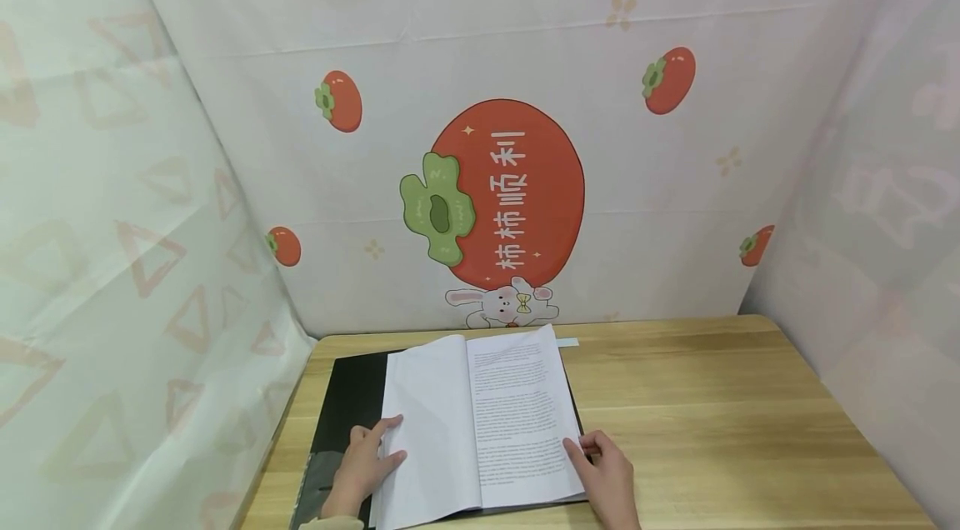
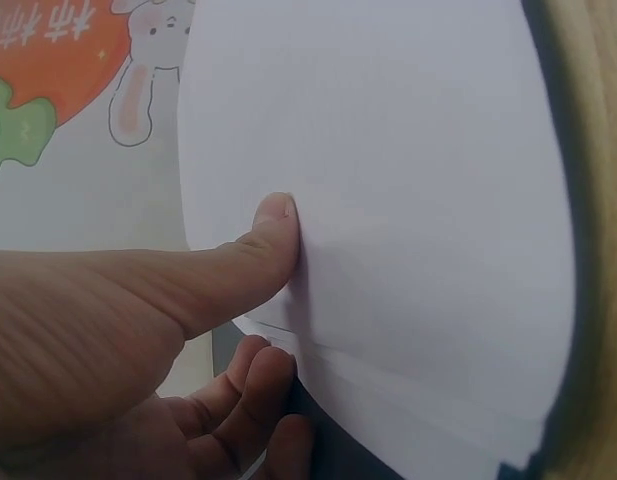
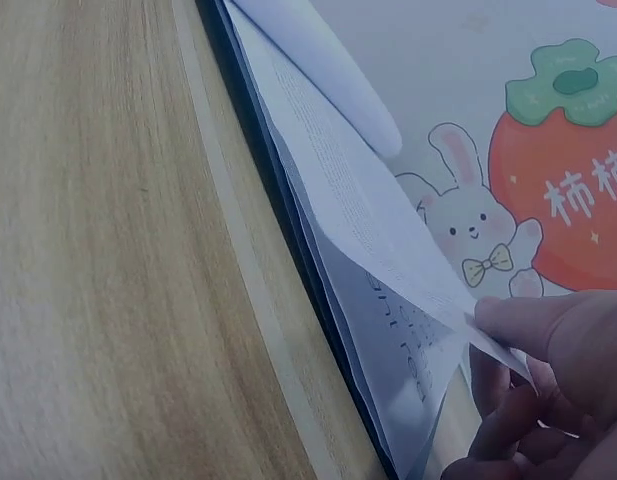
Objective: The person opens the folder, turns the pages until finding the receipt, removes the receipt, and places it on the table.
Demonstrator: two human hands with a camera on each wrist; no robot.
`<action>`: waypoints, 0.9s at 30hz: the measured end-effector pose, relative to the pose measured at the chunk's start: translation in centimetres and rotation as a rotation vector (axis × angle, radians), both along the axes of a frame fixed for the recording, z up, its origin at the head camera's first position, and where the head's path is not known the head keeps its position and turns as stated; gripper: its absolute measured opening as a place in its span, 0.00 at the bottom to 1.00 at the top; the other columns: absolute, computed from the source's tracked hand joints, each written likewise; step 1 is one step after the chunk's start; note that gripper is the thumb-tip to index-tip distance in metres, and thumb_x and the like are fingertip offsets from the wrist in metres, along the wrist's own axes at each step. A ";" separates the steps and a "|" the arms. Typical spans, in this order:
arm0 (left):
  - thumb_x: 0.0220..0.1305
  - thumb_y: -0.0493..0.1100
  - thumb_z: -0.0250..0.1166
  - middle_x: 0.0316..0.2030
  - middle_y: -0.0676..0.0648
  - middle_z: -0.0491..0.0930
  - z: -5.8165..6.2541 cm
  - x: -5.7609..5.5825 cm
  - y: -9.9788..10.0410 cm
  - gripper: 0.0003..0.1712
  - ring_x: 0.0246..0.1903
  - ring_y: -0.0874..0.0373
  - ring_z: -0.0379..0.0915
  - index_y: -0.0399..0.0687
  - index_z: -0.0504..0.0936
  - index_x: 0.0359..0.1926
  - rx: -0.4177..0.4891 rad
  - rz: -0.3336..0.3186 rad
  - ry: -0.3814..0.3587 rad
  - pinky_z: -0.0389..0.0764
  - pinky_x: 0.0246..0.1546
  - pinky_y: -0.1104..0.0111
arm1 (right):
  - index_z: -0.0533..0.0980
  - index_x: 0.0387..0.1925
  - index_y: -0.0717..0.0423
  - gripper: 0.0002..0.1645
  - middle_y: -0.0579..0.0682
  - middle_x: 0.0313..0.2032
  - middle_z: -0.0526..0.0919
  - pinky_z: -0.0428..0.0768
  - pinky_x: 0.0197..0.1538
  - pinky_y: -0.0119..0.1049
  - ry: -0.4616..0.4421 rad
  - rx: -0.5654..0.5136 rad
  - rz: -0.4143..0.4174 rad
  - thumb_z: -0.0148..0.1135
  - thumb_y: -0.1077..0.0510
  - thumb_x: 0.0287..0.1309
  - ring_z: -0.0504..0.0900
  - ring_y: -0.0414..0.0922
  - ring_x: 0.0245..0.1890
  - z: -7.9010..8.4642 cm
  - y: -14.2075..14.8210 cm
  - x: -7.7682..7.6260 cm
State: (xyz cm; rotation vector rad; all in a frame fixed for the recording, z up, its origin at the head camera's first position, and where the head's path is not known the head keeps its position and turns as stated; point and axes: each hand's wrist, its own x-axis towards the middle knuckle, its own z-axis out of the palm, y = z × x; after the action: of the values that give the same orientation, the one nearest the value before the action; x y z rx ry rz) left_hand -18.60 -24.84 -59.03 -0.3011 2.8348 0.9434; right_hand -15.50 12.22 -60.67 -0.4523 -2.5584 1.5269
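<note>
A document folder [image 1: 352, 397] with a black cover lies spread on the table, its white pages parted like a book. On the left is a blank page [image 1: 427, 430]; the right page [image 1: 517, 417] carries dense printed text. My left hand [image 1: 363, 463] rests at the left pages' outer edge, and in the left wrist view its thumb lies straight along the blank sheet with the other fingers below the edge. My right hand [image 1: 606, 472] pinches the right page's outer edge between thumb and fingers. In the right wrist view that page's edge [image 3: 468, 315] is lifted, and more print shows underneath.
The wooden table [image 1: 720, 430] extends to the right of the folder. A pale tab [image 1: 567, 342] sticks out past the pages' top right. Behind stands a white curtain [image 1: 360, 180] with persimmon and rabbit prints, and further cloth hangs on both sides.
</note>
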 end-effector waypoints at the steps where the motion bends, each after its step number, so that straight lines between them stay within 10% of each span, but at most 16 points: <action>1: 0.60 0.42 0.79 0.45 0.36 0.69 0.0 0.0 0.0 0.35 0.37 0.46 0.72 0.47 0.80 0.68 -0.002 0.000 0.000 0.80 0.35 0.52 | 0.81 0.34 0.61 0.13 0.48 0.30 0.84 0.75 0.33 0.33 -0.001 0.001 0.000 0.75 0.55 0.64 0.78 0.42 0.31 0.0 0.0 0.0; 27: 0.62 0.41 0.78 0.46 0.36 0.69 -0.2 -0.1 0.1 0.34 0.37 0.47 0.72 0.46 0.79 0.69 -0.014 0.026 -0.003 0.80 0.35 0.54 | 0.81 0.37 0.60 0.12 0.47 0.31 0.83 0.75 0.34 0.32 0.045 0.014 -0.039 0.74 0.55 0.65 0.78 0.42 0.32 0.4 -0.4 0.2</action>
State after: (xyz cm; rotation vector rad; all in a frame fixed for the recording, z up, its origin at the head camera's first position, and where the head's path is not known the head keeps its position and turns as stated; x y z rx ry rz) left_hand -18.67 -24.74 -59.26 -0.3416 2.8426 0.9275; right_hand -15.25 11.86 -60.28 -0.4588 -2.5098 1.4884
